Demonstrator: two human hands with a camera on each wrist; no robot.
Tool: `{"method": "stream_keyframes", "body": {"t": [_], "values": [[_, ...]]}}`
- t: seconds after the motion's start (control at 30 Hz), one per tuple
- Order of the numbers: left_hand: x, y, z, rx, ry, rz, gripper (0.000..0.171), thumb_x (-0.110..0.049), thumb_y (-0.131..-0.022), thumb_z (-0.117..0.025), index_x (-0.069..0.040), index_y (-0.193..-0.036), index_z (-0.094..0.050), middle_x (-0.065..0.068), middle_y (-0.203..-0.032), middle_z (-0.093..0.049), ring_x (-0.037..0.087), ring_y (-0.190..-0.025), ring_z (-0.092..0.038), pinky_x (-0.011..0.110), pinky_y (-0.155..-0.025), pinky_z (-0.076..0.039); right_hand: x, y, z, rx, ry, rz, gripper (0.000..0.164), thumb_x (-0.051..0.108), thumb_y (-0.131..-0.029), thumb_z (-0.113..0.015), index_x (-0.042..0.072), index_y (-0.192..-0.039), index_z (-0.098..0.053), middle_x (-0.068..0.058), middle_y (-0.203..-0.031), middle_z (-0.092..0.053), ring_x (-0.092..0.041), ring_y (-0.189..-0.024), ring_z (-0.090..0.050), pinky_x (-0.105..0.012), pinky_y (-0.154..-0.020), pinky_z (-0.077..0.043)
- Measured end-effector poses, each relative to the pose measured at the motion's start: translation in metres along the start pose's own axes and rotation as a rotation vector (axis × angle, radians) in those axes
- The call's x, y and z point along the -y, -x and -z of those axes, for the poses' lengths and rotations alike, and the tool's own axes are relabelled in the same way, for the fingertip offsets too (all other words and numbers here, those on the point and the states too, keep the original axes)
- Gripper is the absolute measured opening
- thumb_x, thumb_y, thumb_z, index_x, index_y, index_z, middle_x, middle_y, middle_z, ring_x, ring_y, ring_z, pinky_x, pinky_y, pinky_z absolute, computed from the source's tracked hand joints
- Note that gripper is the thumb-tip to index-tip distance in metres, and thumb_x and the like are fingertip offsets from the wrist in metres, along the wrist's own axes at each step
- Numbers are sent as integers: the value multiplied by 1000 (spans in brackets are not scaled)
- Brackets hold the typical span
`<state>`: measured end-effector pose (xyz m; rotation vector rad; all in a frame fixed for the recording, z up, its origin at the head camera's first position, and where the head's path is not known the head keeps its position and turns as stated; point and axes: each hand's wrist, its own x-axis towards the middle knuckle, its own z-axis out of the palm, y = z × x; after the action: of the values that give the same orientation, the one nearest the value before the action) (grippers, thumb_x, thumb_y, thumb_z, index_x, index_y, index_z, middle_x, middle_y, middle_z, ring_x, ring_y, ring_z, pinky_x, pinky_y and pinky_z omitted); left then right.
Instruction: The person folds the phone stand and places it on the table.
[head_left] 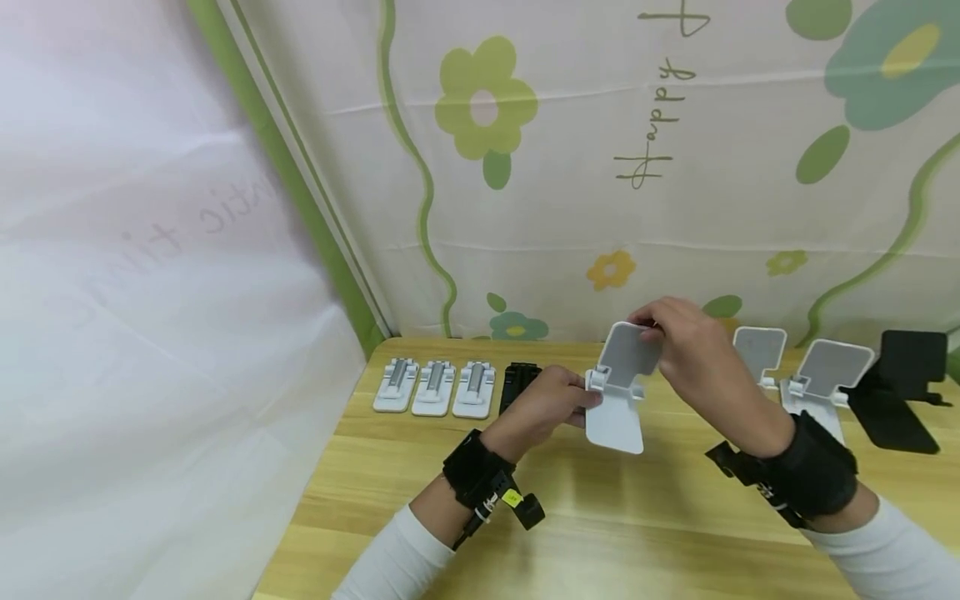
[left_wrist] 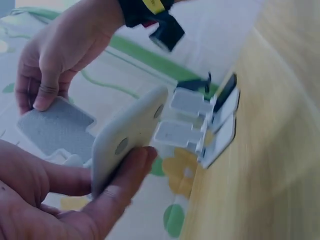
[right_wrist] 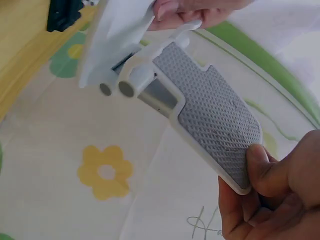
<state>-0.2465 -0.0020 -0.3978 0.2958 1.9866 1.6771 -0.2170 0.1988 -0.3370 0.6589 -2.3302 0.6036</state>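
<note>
A white folding phone stand (head_left: 615, 421) is held unfolded above the table, its grey-padded plate (right_wrist: 215, 110) tilted up from the base. My left hand (head_left: 551, 404) grips the white base (left_wrist: 125, 130) near the hinge, thumb on one face and fingers on the other. With thumb and fingers my right hand (head_left: 686, 342) pinches the upper corner of the padded plate. In the right wrist view, the hinge and a metal strip (right_wrist: 157, 97) show between base and plate. Close beyond my left hand lies a folded black stand (head_left: 517, 383), partly hidden by it.
Three folded white stands (head_left: 432, 388) lie in a row on the wooden table (head_left: 600, 533) at left. Two unfolded white stands (head_left: 832, 367) and an unfolded black one (head_left: 911, 367) stand at right, partly behind my right arm. A flowered curtain (head_left: 555, 208) hangs behind the table.
</note>
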Motion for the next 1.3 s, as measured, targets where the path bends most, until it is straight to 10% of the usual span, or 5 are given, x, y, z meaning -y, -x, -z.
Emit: {"method": "stream_keyframes", "body": {"t": [0.23, 0.4, 0.57, 1.3], "values": [[-1, 6, 4, -7, 54, 11, 24, -7, -101, -62, 9, -117, -70, 14, -106, -76, 23, -94, -76, 38, -87, -62, -6, -1, -4, -17, -155, -25, 29, -6, -92, -70, -4, -120, -62, -14, -107, -68, -27, -98, -65, -14, -81, -49], [-1, 7, 5, 12, 92, 6, 24, -7, -101, -62, 8, -118, -70, 14, -108, -76, 20, -94, -75, 36, -87, -62, -20, 6, -8, 141, -407, -148, 63, 5, -89, -77, 1, -145, -49, -19, -131, -63, -33, -119, -63, -2, -95, -43], [-7, 9, 5, 44, 115, -11, 27, -7, -100, -63, 8, -122, -68, 14, -110, -74, 19, -92, -73, 35, -85, -62, -25, 11, -13, 246, -536, -224, 65, 8, -86, -81, 3, -144, -52, -18, -129, -65, 0, -111, -66, -8, -91, -50], [-21, 16, -3, 50, 80, -1, 25, -7, -101, -62, 8, -120, -69, 16, -107, -76, 21, -92, -76, 34, -85, -62, -16, 19, -16, 20, -408, -141, 38, -2, -81, -83, 4, -116, -69, -15, -103, -76, 9, -90, -67, -10, -74, -55]]}}
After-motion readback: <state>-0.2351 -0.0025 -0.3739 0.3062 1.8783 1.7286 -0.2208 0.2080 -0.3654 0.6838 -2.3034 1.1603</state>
